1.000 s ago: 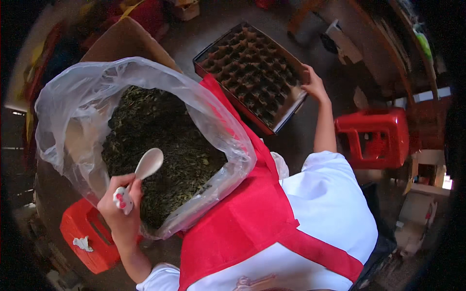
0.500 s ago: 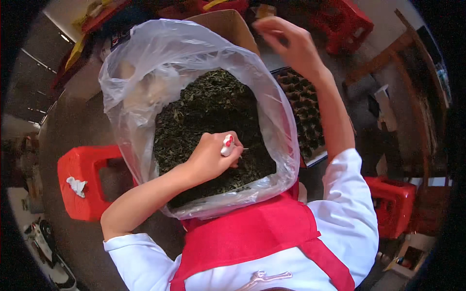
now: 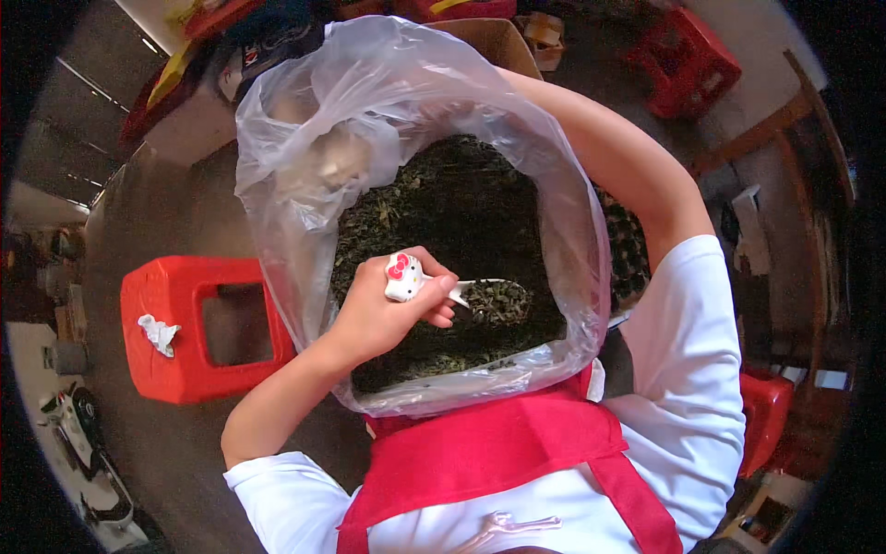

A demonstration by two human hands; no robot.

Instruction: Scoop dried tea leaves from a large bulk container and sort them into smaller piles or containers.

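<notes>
My left hand is closed around the handle of a white spoon, whose end is shaped like a cat's head with a red bow. The spoon's bowl is heaped with dark dried leaves and sits just over more dried leaves. These leaves fill a large clear plastic bag, its mouth spread wide toward me. My right forearm reaches along the bag's right side and passes behind its far rim. The plastic and the box there hide my right hand, so its fingers do not show.
A red plastic stool with a crumpled tissue on top stands at the left. A cardboard box rises behind the bag. Under my right arm sits a tray of small round cells. More red stools are at the right.
My right hand has gone from above the tray to behind the bag's far rim. The left hand has turned the spoon, and its leaf-filled bowl now shows. The whole view has shifted slightly.
</notes>
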